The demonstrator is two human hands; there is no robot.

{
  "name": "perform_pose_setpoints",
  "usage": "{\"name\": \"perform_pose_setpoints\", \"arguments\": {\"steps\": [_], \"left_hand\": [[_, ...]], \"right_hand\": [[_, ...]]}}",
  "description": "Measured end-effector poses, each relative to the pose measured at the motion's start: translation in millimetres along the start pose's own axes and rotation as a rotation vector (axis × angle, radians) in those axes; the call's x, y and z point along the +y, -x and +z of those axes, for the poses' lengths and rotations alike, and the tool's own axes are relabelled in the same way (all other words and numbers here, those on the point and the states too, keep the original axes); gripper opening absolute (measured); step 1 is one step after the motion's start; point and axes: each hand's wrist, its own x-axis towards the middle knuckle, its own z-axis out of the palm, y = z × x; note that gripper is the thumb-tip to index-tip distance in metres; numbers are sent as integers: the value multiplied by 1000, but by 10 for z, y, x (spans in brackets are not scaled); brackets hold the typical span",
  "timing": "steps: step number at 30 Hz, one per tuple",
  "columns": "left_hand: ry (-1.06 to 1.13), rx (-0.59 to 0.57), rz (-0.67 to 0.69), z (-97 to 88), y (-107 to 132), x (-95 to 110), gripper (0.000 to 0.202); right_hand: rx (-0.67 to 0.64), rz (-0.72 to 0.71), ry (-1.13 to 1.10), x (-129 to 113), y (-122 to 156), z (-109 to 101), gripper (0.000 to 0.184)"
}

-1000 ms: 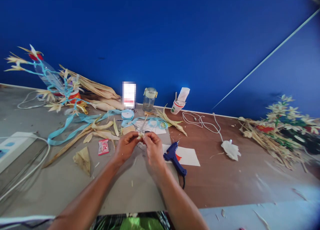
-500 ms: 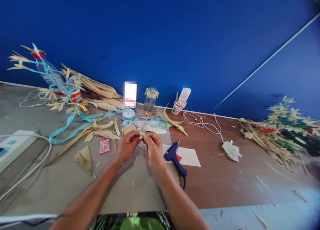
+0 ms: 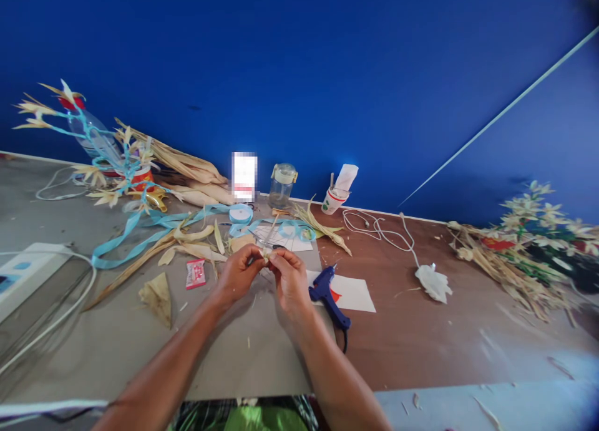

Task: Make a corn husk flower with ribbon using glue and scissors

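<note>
My left hand (image 3: 238,272) and my right hand (image 3: 291,277) meet above the grey tabletop (image 3: 116,343). Both pinch a small pale piece of dried corn husk (image 3: 264,254) between their fingertips. A thin stick (image 3: 270,229) rises from the husk piece toward the wall. A blue glue gun (image 3: 329,295) lies just right of my right hand, on a white sheet of paper (image 3: 356,292). Light blue ribbon (image 3: 140,234) and loose husk strips (image 3: 193,244) lie just beyond my left hand.
Along the blue wall stand a glass jar (image 3: 281,185), a paper cup (image 3: 332,201), a ribbon spool (image 3: 240,214) and a bottle with husk flowers (image 3: 88,138). A white cable (image 3: 379,228) and husk flower bundles (image 3: 519,256) lie on the right. A white power strip (image 3: 25,267) sits left.
The hands have stayed together on the husk piece, with only small finger shifts. The view has drifted slightly.
</note>
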Motion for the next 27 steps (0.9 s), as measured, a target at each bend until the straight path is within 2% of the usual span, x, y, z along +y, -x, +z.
{"name": "perform_pose_setpoints", "arguments": {"steps": [4,10,16,20,23,25,27], "left_hand": [[13,1,-35,1,-5,-8,14],[97,57,-86,8,-19,-2,19],[215,76,-116,20,-25,79,25],[238,90,-107,37,-21,111,26],[255,106,-89,51,-17,130,28],[263,107,-82,59,-16,141,28],[259,108,-85,63,-17,146,28]], "right_hand": [[5,28,-31,-22,15,-1,6],[101,-49,-115,-91,-8,-82,7],[170,-12,-121,-122,-52,-107,23],[303,-173,-184,-223,-151,-213,22],[381,-276,-240,-326,-218,-318,29],[347,-268,-243,-354,-219,-337,32],[251,-204,-195,-332,-186,-298,30]]}}
